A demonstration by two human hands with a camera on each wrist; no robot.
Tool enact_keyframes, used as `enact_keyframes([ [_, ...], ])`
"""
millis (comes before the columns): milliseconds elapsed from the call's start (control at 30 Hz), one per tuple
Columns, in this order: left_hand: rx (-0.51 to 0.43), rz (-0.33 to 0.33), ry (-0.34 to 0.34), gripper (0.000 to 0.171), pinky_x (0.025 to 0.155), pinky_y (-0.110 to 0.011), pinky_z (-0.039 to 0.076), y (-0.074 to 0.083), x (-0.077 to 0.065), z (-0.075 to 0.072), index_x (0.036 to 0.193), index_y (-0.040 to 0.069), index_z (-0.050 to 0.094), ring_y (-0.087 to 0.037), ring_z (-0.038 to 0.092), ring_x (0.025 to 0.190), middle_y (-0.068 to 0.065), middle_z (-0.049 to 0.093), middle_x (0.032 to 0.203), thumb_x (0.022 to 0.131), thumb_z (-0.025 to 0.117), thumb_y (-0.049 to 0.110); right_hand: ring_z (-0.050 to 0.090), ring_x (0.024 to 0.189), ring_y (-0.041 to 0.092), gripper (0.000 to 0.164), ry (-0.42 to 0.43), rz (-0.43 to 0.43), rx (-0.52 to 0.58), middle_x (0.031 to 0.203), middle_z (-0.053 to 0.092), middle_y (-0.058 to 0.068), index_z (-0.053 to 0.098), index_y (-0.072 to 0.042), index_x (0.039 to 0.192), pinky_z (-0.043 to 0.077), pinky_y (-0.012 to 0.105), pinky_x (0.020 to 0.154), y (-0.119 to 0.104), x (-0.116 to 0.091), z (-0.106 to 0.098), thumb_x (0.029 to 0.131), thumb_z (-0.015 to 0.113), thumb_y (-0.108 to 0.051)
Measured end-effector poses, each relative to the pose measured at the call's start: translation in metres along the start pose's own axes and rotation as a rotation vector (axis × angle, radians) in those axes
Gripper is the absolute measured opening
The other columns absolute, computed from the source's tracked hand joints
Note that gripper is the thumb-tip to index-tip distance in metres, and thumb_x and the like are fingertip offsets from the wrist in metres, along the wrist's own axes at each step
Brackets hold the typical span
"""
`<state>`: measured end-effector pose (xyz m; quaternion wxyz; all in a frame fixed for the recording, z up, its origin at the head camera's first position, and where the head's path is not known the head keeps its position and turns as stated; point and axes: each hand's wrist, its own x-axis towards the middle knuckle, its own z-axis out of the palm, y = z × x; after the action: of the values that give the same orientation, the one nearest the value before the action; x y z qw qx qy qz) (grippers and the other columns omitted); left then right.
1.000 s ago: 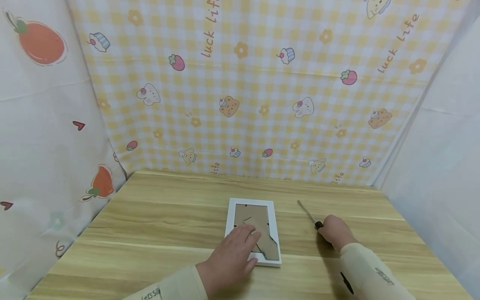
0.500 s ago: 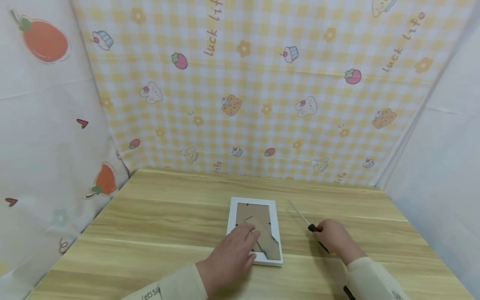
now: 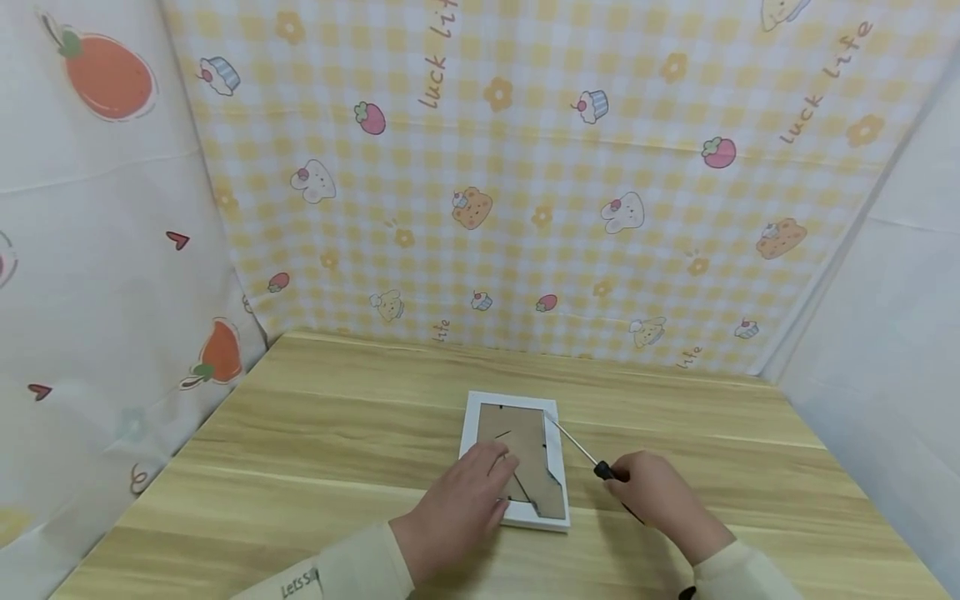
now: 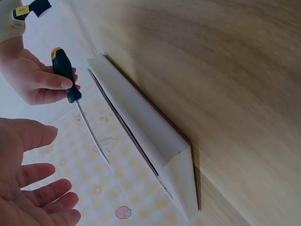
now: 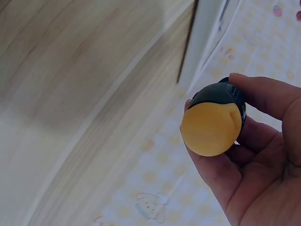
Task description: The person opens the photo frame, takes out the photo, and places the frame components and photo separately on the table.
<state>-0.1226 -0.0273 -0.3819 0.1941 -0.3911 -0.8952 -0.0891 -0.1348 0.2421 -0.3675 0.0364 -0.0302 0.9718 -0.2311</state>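
A white picture frame (image 3: 556, 458) lies back side up on the table, its brown backing board (image 3: 530, 437) and small black tabs showing. My left hand (image 3: 453, 508) is over the backing's lower left part; in the left wrist view its fingers (image 4: 49, 190) are spread and grip nothing. Between thumb and fingers, my right hand (image 3: 663, 496) holds a screwdriver (image 4: 63, 70) with a dark handle and a yellow end cap (image 5: 211, 129). Its thin metal shaft points at the frame's upper right corner in the head view. The left wrist view shows the tip apart from the frame.
The wood-grain table (image 3: 352, 417) extends on both sides of the frame. A yellow checked cloth (image 3: 510, 167) hangs behind it, with white cloths at the left (image 3: 90, 208) and right (image 3: 892, 333).
My right hand has moved left with the screwdriver, bringing its tip from beside the frame to over the upper right corner. The left hand stays over the backing. The head view has shifted slightly.
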Motion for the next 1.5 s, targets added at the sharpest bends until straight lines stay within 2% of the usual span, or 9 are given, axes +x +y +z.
enact_keyframes([
  [333, 0.007, -0.007, 0.003, 0.041, 0.102, -0.031, 0.041, -0.002, -0.001, -0.006, 0.123, 0.003, 0.055, -0.022, 0.052, 0.114, -0.01, 0.054, 0.122, 0.088, 0.069, 0.019, 0.042, 0.053, 0.011, 0.012, -0.005, -0.09, 0.016, 0.06, 0.051, -0.004, 0.066, -0.009, 0.072, 0.034, 0.025, 0.05, -0.02, -0.01, 0.006, 0.082, 0.071, -0.007],
  [533, 0.025, 0.013, 0.021, 0.039, 0.101, -0.031, 0.042, -0.003, 0.001, -0.006, 0.12, 0.004, 0.055, -0.021, 0.053, 0.112, -0.008, 0.055, 0.118, 0.087, 0.07, 0.018, 0.045, 0.055, 0.011, 0.007, -0.054, -0.186, 0.053, 0.063, 0.055, -0.006, 0.068, -0.008, 0.076, 0.037, 0.024, 0.05, -0.026, -0.015, 0.011, 0.082, 0.073, -0.009],
  [767, 0.027, 0.012, 0.006, 0.036, 0.1, -0.031, 0.043, -0.005, 0.002, -0.003, 0.119, 0.005, 0.057, -0.02, 0.053, 0.11, -0.007, 0.056, 0.116, 0.087, 0.07, 0.018, 0.045, 0.055, 0.007, 0.005, -0.11, -0.273, 0.064, 0.064, 0.055, -0.008, 0.07, -0.009, 0.077, 0.038, 0.024, 0.051, -0.035, -0.023, 0.014, 0.081, 0.073, -0.01],
  [1033, 0.036, 0.089, 0.1, 0.027, 0.086, -0.024, 0.046, -0.005, 0.004, 0.003, 0.104, 0.009, 0.061, -0.014, 0.053, 0.094, 0.0, 0.056, 0.101, 0.081, 0.074, 0.012, 0.044, 0.055, 0.002, 0.004, -0.159, -0.342, 0.1, 0.063, 0.054, -0.011, 0.071, -0.01, 0.077, 0.038, 0.023, 0.051, -0.04, -0.026, 0.017, 0.081, 0.072, -0.01],
  [1267, 0.048, 0.107, 0.026, 0.016, 0.081, -0.019, 0.046, -0.004, 0.002, 0.004, 0.096, 0.013, 0.064, -0.011, 0.054, 0.092, 0.004, 0.058, 0.095, 0.084, 0.074, 0.016, 0.045, 0.06, 0.001, 0.004, -0.223, -0.378, 0.15, 0.069, 0.058, -0.01, 0.071, -0.009, 0.08, 0.04, 0.023, 0.055, -0.043, -0.027, 0.015, 0.082, 0.073, -0.012],
  [1500, 0.045, 0.154, 0.045, 0.01, 0.073, -0.017, 0.045, -0.001, 0.0, 0.005, 0.082, 0.016, 0.062, -0.008, 0.054, 0.084, 0.008, 0.057, 0.083, 0.082, 0.07, 0.013, 0.047, 0.063, 0.001, 0.006, -0.266, -0.385, 0.162, 0.072, 0.059, -0.01, 0.072, -0.007, 0.083, 0.041, 0.022, 0.056, -0.044, -0.027, 0.016, 0.082, 0.074, -0.012],
])
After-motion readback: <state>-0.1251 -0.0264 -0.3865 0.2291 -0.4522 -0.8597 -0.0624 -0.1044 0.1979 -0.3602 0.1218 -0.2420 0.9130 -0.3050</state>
